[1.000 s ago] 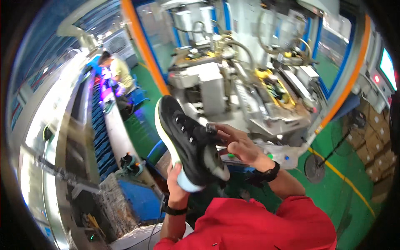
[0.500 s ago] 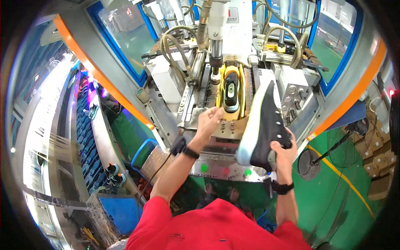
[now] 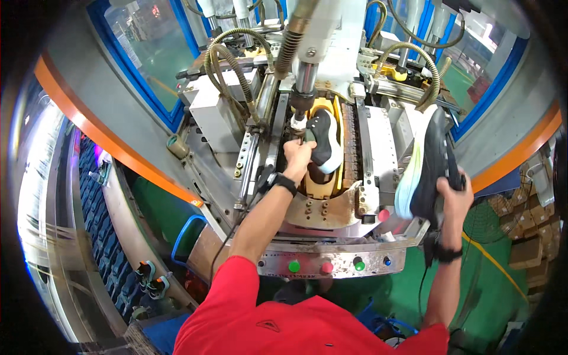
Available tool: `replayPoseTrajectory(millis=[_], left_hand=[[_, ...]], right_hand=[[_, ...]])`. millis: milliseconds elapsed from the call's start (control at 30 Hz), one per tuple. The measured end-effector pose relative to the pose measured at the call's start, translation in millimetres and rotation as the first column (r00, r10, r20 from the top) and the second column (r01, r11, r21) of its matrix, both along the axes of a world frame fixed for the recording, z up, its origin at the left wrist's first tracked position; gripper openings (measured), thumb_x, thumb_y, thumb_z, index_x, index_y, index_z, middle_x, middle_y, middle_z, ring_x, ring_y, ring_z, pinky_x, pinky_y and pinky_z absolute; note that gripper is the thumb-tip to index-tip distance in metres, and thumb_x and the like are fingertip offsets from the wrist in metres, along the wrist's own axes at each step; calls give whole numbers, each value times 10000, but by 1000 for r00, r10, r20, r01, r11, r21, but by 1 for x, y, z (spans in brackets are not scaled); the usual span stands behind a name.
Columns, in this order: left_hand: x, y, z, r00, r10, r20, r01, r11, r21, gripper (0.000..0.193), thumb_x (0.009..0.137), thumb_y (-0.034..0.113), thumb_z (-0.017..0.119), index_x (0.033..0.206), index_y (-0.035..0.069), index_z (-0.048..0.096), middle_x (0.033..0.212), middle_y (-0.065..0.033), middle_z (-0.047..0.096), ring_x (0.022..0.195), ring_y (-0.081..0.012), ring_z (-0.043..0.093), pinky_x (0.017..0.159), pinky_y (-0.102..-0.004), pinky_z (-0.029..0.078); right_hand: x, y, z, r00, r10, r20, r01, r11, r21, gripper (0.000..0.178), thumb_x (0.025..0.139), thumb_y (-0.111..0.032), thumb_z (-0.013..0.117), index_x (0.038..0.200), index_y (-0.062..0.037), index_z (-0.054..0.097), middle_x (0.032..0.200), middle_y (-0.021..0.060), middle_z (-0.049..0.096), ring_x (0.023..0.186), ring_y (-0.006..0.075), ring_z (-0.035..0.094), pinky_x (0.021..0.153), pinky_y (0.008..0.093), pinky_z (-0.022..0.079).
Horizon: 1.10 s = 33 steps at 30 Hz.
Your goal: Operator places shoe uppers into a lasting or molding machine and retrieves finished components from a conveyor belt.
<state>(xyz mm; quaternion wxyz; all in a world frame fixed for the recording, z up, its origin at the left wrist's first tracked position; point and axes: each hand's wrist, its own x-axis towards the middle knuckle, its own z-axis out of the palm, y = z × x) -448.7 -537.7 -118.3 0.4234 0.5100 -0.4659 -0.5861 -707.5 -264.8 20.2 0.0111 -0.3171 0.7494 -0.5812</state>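
A black sneaker with a pale sole (image 3: 333,145) lies tipped on its side in the yellow-lined cradle (image 3: 318,190) of a press machine. My left hand (image 3: 297,158) is closed on the sneaker's collar end. Off to the right, my right hand (image 3: 455,200) grips a second black sneaker (image 3: 430,160) at its collar, lifted with the toe pointing away from me. Its pale sole, tinted yellow and light blue, faces left. A vertical metal press rod (image 3: 305,80) comes down just behind and left of the first sneaker.
Blue-framed clear panels (image 3: 145,56) and orange-edged guards flank the machine. Along its front runs a control strip (image 3: 340,278) with coloured buttons. A conveyor (image 3: 100,219) stands at left, with more shoes (image 3: 155,278) beside it. Cartons (image 3: 526,248) are stacked at right.
My left hand has moved onto the sneaker in the cradle and closed on it; that sneaker went from upright to tipped sideways. The other sneaker has shifted right with my right hand.
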Motion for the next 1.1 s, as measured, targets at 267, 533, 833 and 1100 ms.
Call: replayPoseTrajectory(millis=[267, 533, 833, 1100], left_hand=[[132, 158, 66, 886, -45, -462, 156, 967, 204, 306, 860, 99, 666, 1131, -40, 632, 1066, -110, 658, 955, -205, 638, 801, -372, 549], [280, 278, 129, 924, 298, -238, -253, 946, 205, 429, 807, 88, 621, 1173, -129, 567, 1033, -136, 677, 923, -193, 665, 859, -299, 522], [323, 397, 96, 528, 847, -62, -847, 530, 31, 290, 833, 110, 664, 1050, -71, 593, 973, -121, 673, 862, -209, 672, 833, -332, 534], [280, 495, 58, 280, 959, -48, -906, 280, 318, 234, 865, 163, 663, 1049, 18, 670, 985, -70, 678, 886, -179, 654, 750, -363, 531]], right_hand=[[45, -205, 51, 946, 305, -112, -152, 720, 677, 612, 571, -334, 818, 1023, 45, 656, 1012, 207, 693, 915, 310, 681, 818, 368, 532], [122, -310, -74, 888, 425, -175, -152, 631, 761, 500, 612, -257, 806, 1018, 11, 689, 1008, 232, 696, 963, 361, 683, 830, 405, 557], [158, -285, -122, 789, 523, -323, -167, 688, 706, 523, 838, -382, 666, 1083, 39, 476, 1030, 274, 670, 926, 395, 681, 818, 462, 543], [270, -44, -157, 357, 897, -259, -854, 426, 298, 223, 854, -5, 581, 1070, 5, 634, 1050, 208, 634, 959, 356, 607, 829, 398, 485]])
